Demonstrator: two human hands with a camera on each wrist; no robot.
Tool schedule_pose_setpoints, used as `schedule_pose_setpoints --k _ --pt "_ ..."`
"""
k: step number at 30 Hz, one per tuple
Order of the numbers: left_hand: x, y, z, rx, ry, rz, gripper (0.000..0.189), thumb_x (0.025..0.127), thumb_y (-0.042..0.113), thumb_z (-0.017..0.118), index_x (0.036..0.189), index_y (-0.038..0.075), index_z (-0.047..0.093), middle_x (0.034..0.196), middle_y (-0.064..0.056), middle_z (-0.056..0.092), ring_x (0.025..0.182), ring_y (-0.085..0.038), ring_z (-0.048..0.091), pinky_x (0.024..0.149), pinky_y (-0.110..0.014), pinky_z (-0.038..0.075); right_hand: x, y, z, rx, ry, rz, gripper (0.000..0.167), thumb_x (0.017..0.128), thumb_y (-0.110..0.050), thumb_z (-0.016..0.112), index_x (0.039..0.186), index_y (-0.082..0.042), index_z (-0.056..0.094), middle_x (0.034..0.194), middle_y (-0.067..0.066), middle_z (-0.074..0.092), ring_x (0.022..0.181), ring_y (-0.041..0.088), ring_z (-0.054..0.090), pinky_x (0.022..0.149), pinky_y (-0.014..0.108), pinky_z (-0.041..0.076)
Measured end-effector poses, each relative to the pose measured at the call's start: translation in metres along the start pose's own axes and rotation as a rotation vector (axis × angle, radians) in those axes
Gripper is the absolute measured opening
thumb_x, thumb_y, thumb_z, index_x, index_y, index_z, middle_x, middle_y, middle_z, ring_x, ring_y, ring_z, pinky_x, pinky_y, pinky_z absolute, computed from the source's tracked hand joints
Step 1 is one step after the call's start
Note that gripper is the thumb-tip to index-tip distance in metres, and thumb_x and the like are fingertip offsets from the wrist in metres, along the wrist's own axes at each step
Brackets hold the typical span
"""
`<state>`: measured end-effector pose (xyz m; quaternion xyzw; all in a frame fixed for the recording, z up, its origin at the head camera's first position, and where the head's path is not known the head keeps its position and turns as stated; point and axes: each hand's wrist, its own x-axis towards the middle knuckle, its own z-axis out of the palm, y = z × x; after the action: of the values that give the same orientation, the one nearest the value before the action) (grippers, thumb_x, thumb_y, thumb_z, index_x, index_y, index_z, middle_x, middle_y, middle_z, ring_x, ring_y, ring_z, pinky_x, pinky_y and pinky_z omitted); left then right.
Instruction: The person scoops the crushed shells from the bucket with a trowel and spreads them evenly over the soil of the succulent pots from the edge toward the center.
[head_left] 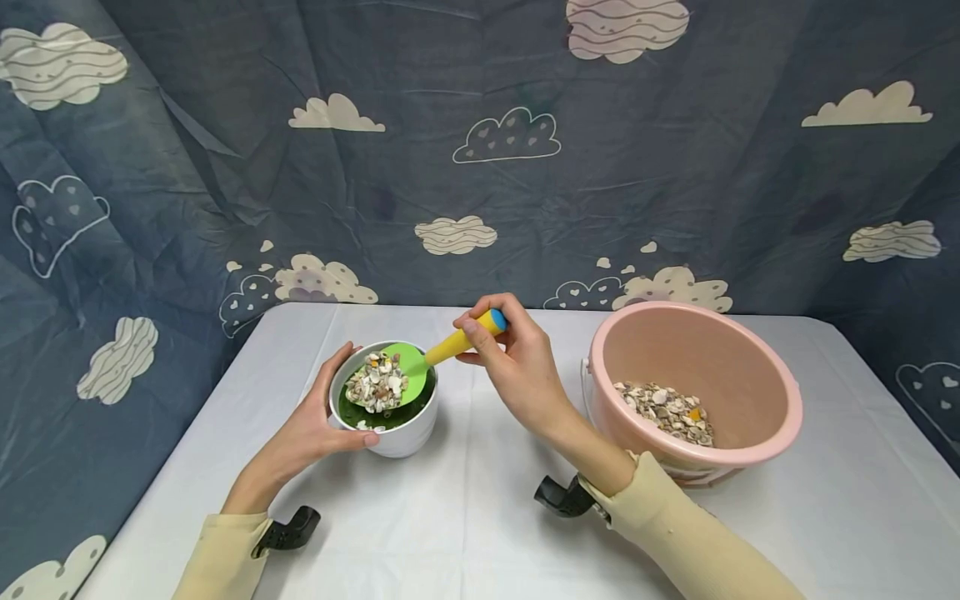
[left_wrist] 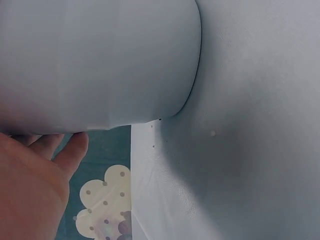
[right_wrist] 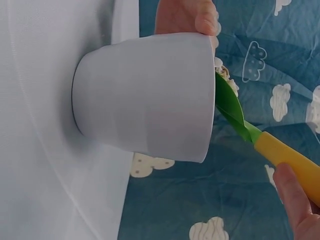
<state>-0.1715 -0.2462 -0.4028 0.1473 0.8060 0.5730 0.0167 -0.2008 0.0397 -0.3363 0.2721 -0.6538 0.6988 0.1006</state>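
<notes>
A white pot [head_left: 405, 439] stands on the table, its inside green with a few pale bits near the front. My left hand [head_left: 315, 433] grips the pot from the left, thumb at the near rim and fingers round the far side. In my right hand [head_left: 517, 358] is the yellow, blue-tipped handle of a small trowel [head_left: 450, 345]. Its green blade is heaped with mixed pebbles [head_left: 377, 382] and reaches over the mouth of the pot. The right wrist view shows the green blade [right_wrist: 230, 105] slanting down across the pot's rim.
On the right stands a pink bucket [head_left: 693, 312] with more pebbles [head_left: 667, 412] in its bottom and a handle hanging down. A white cloth [head_left: 465, 533] covers the table. Behind it hangs a dark blue curtain [head_left: 420, 192] with cloud prints.
</notes>
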Motion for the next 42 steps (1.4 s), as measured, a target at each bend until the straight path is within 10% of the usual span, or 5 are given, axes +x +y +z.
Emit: schedule_pose_setpoints --k 42 --pt "-0.012 0.011 0.014 0.062 0.075 -0.089 0.119 0.07 0.016 0.089 0.158 0.025 0.01 0.161 -0.009 0.015 0.145 -0.036 0.014 0.111 -0.065 0.012 -0.001 -0.001 0.003 -0.033 0.048 0.004 0.018 0.096 -0.011 0.064 0.107 -0.002 0.055 0.103 0.012 0.065 0.093 0.025 0.067 0.072 0.037 0.058"
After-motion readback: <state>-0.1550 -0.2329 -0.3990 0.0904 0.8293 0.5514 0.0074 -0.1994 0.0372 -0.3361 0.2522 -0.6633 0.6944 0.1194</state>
